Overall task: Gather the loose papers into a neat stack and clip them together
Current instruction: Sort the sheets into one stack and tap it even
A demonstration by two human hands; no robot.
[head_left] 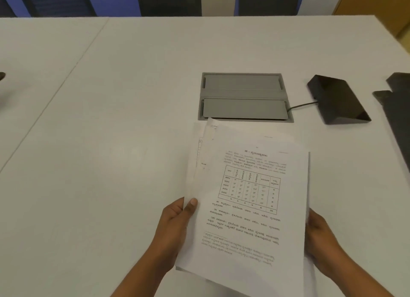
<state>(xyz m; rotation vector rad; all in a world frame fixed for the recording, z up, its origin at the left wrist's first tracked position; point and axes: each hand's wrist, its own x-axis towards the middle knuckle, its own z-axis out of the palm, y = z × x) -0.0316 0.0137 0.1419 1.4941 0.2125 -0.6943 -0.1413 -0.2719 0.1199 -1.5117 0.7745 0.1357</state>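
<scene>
A bundle of white printed papers (248, 199) is held above the white table (111, 119), in the lower middle of the head view. The top sheet shows text and a table. The sheets are uneven, with several corners fanning out at the upper left. My left hand (175, 221) grips the bundle's left edge, thumb on top. My right hand (321, 236) holds the right edge, its fingers mostly hidden behind the sheets. No clip is visible.
A grey cable hatch (244, 97) is set into the table just beyond the papers. A black wedge-shaped device (337, 99) with a cable lies to its right. Dark flat objects (397, 110) sit at the right edge. Chairs stand beyond the far edge.
</scene>
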